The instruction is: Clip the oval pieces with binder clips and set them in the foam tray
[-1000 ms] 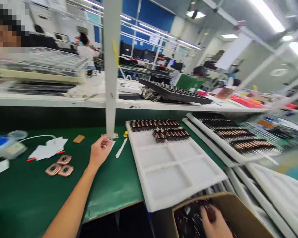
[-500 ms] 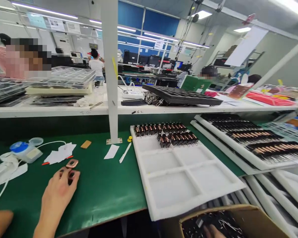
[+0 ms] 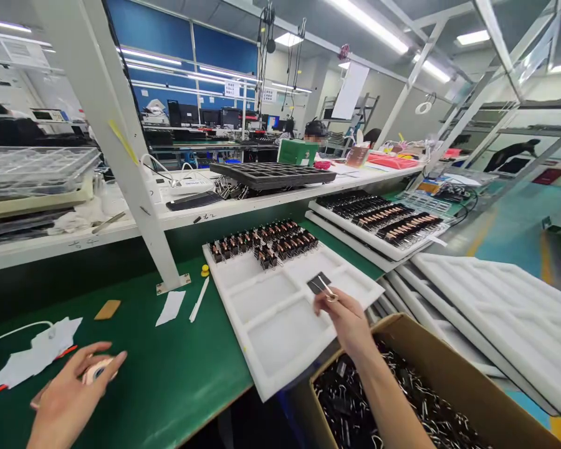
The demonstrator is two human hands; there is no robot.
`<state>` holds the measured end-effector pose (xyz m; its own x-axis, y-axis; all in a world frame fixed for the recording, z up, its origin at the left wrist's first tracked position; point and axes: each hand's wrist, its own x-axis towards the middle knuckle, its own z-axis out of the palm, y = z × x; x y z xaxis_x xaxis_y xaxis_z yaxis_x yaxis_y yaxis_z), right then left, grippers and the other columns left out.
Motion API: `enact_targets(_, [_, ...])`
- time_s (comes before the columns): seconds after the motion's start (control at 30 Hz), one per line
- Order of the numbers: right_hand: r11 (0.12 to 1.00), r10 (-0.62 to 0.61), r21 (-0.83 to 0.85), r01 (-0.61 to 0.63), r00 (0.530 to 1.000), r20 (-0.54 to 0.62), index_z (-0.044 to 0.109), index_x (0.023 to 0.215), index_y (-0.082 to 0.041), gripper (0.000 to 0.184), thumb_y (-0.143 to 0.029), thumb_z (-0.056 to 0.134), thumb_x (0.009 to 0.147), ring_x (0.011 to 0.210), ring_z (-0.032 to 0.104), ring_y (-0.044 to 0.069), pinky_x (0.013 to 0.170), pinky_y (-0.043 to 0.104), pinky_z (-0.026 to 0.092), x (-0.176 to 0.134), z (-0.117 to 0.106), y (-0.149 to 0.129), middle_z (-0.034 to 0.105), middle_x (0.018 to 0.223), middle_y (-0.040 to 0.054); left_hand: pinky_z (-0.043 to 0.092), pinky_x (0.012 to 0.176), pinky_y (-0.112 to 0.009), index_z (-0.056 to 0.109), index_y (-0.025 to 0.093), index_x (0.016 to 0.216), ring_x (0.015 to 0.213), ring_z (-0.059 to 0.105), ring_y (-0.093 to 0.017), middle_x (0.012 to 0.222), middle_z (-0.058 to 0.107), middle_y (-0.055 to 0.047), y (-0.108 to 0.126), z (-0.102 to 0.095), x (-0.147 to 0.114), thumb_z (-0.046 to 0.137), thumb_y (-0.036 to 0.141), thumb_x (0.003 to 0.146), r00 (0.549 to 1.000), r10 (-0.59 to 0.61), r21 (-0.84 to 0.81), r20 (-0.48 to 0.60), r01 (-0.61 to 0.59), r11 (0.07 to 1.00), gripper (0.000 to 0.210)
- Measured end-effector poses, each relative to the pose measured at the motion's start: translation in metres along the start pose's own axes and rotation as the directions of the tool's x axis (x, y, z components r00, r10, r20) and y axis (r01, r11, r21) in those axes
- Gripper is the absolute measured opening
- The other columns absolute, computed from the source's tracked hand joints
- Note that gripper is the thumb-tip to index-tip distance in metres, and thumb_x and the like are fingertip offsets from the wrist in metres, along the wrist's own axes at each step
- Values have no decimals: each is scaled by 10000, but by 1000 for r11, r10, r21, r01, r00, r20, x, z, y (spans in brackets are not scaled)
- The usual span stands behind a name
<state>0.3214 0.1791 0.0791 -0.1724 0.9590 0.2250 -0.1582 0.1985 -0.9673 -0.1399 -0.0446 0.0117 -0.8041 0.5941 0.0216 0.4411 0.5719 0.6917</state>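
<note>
Over the tray hangs a squarish black clip.

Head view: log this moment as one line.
left hand: holds copper part | right hand: holds black clip over tray | tray: partly filled | box: clips

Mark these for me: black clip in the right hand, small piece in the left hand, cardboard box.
Black clip (image 3: 316, 284): head view, on its dark body.
Small piece (image 3: 99, 371): head view, on its exposed face.
Cardboard box (image 3: 442, 368): head view, on its inner wall.
</note>
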Motion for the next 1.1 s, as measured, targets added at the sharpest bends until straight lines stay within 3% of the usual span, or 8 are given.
enact_targets(0.13, [987,-24,157,-19,962,270,759,788,-167,326,-458,629,853,715,638,216,646,347,474,44,80,8,698,751,84,466,588,-315,736,216,953,677,634,-222,845,732,-51,79,26,15,868,642,547,992,61,-371,110,-16,928,603])
enact_targets(0.23, [992,24,109,-63,944,330,731,700,-159,389,-512,644,839,639,626,188,562,309,427,65,147,23,679,693,72,413,518,-259,738,166,969,578,564,-153,737,691,-29,123,49,25,913,600,514,968,140,-670,210,38,741,653])
enact_targets(0.4, [973,147,86,-215,862,486,585,760,-197,386,-526,784,728,611,658,166,534,267,428,74,215,57,688,704,19,466,573,-228,703,154,1077,635,609,-130,820,735,-43,132,77,31,959,473,560,957,197,-890,215,109,442,659])
enact_targets(0.5, [941,214,102,-322,801,560,497,863,-227,510,-516,861,653,660,704,179,594,275,488,69,220,76,728,753,7,516,611,-239,698,156,1067,675,666,-147,886,766,-66,117,89,29,961,394,603,949,187,-918,253,174,356,584])
enact_targets(0.6, [923,290,34,-384,750,595,559,849,-196,489,-570,823,677,577,667,156,545,263,471,62,213,89,708,706,14,554,626,-248,721,140,1030,674,694,-155,884,777,-73,109,97,24,962,326,617,937,164,-918,307,246,310,513])
enact_targets(0.7, [926,313,3,-378,772,554,608,754,-170,471,-629,711,766,394,425,72,402,221,258,58,207,96,538,521,-50,585,649,-246,746,128,1024,661,705,-149,868,784,-71,112,102,20,962,288,617,927,134,-915,349,307,264,488])
enact_targets(0.8, [935,268,48,-353,786,557,664,832,-154,471,-623,689,793,416,293,51,414,225,146,54,205,99,446,516,-77,596,639,-234,767,114,1005,650,712,-150,861,788,-77,116,104,17,952,279,630,915,116,-903,387,350,249,450])
enact_targets(1.1, [968,217,-19,-249,802,557,713,1088,-145,542,-626,664,842,508,443,95,462,255,351,49,201,108,525,663,-32,614,640,-242,794,117,1009,714,750,-185,896,811,-110,114,102,15,938,309,665,903,133,-872,408,342,351,419])
